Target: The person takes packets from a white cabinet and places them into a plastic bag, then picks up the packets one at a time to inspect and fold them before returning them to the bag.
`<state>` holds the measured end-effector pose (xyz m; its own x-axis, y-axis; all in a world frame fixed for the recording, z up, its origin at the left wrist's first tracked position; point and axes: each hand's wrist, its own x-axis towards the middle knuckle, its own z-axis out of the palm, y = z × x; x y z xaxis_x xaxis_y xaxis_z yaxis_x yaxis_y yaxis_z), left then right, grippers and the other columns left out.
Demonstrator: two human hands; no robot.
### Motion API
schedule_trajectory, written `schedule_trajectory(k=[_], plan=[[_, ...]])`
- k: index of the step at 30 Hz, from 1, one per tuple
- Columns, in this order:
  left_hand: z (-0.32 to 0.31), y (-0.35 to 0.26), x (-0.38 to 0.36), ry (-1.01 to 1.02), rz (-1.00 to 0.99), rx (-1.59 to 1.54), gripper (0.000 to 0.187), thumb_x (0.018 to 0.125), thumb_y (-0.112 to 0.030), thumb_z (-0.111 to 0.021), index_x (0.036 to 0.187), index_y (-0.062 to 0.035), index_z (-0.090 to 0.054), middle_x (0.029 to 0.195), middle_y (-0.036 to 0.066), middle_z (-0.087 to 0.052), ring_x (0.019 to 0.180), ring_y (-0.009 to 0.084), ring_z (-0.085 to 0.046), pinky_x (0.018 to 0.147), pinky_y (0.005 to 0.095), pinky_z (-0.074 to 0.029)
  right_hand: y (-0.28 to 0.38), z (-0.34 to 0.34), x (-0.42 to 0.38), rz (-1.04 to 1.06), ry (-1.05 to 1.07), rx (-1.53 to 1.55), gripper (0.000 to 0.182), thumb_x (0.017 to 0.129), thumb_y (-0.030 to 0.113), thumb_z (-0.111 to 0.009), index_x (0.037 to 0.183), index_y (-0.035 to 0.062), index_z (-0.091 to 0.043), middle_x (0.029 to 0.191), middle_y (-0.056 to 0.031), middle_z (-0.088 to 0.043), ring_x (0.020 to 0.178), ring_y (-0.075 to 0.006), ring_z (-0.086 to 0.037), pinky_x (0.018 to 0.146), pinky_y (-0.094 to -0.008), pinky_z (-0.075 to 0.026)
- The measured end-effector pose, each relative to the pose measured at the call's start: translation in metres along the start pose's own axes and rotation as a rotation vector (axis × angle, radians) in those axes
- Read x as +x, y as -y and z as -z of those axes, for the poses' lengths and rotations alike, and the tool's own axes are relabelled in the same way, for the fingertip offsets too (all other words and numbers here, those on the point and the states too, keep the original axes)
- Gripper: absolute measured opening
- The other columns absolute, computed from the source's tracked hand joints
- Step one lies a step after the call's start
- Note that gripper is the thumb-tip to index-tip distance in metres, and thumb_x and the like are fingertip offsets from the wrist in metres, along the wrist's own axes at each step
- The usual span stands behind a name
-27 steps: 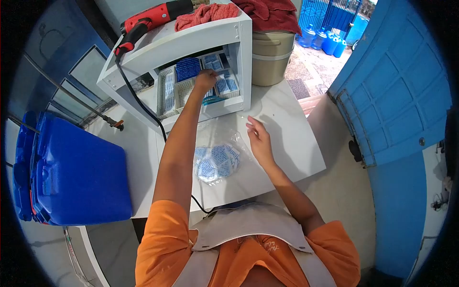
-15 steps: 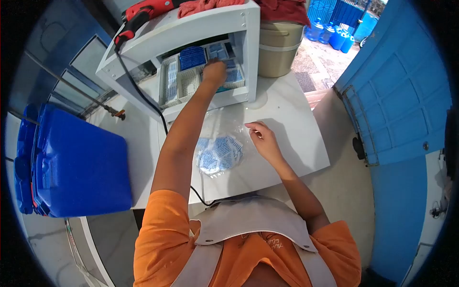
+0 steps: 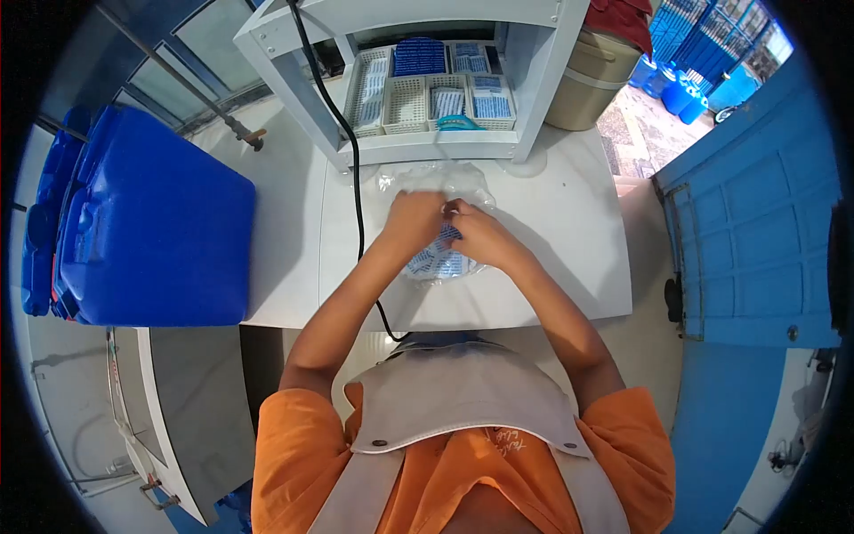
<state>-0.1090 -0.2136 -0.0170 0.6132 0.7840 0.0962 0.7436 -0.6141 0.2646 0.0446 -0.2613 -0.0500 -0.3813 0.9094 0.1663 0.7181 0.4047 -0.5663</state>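
A clear plastic bag (image 3: 458,181) lies on the white table (image 3: 569,240), with blue-and-white printed packets (image 3: 436,262) inside its near part. Both hands meet over the bag. My left hand (image 3: 416,218) is closed at the middle of the bag, its fingertips hidden. My right hand (image 3: 480,233) touches it from the right, thumb and fingers drawn together at the plastic; what lies between them is too small to make out. Behind the bag, white baskets (image 3: 406,105) in the shelf hold printed packets, and a teal object (image 3: 458,123) rests at their front edge.
A white shelf frame (image 3: 427,153) stands at the back, with a black cable (image 3: 358,178) hanging before it. Large blue containers (image 3: 160,222) are at the left. A beige bucket (image 3: 583,84) stands right of the shelf. A blue door (image 3: 756,214) is farther right.
My left hand has come out of the shelf baskets and down to the bag. My right hand has moved in from the right to meet it. The view has shifted.
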Motion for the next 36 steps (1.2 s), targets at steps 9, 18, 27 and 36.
schedule_trajectory(k=[9, 18, 27, 36], plan=[[-0.023, 0.029, -0.030, 0.118, 0.049, 0.116, 0.031, 0.070, 0.004, -0.052, 0.099, -0.0034, -0.059, 0.106, 0.015, -0.057, 0.087, 0.0312, -0.062, 0.072, 0.0399, -0.051, -0.001, 0.007, 0.028, -0.139, 0.393, -0.125, 0.061, 0.065, 0.017, -0.072, 0.120, 0.0022, -0.051, 0.116, -0.0139, -0.047, 0.101, -0.0316, -0.054, 0.087, -0.0377, -0.044], [-0.009, 0.023, -0.007, 0.202, -0.044, 0.219, 0.012, 0.072, 0.001, -0.054, 0.081, -0.0027, -0.061, 0.101, 0.014, -0.057, 0.085, 0.0329, -0.062, 0.072, 0.0421, -0.051, 0.000, 0.017, 0.018, -0.153, 0.297, -0.061, 0.051, 0.063, 0.017, -0.074, 0.108, 0.0074, -0.052, 0.115, -0.0155, -0.046, 0.093, -0.0350, -0.057, 0.078, -0.0426, -0.047], [0.005, 0.017, -0.012, 0.040, 0.100, -0.387, 0.012, 0.076, -0.011, -0.061, 0.083, -0.0009, -0.062, 0.078, 0.013, -0.064, 0.070, 0.0270, -0.060, 0.062, 0.0352, -0.046, -0.025, 0.013, -0.005, -0.231, -0.016, 0.353, 0.043, 0.068, 0.017, -0.074, 0.105, 0.0074, -0.054, 0.086, -0.0107, -0.063, 0.074, -0.0253, -0.059, 0.066, -0.0332, -0.047], [0.013, 0.000, -0.012, 0.128, 0.321, -1.200, 0.013, 0.087, -0.016, -0.059, 0.087, -0.0039, -0.062, 0.075, -0.003, -0.059, 0.066, 0.0044, -0.050, 0.061, 0.0216, -0.041, -0.007, 0.017, 0.001, -0.310, -0.167, 0.743, 0.040, 0.074, 0.011, -0.072, 0.104, 0.0036, -0.047, 0.086, -0.0046, -0.057, 0.075, -0.0091, -0.053, 0.062, -0.0253, -0.044]])
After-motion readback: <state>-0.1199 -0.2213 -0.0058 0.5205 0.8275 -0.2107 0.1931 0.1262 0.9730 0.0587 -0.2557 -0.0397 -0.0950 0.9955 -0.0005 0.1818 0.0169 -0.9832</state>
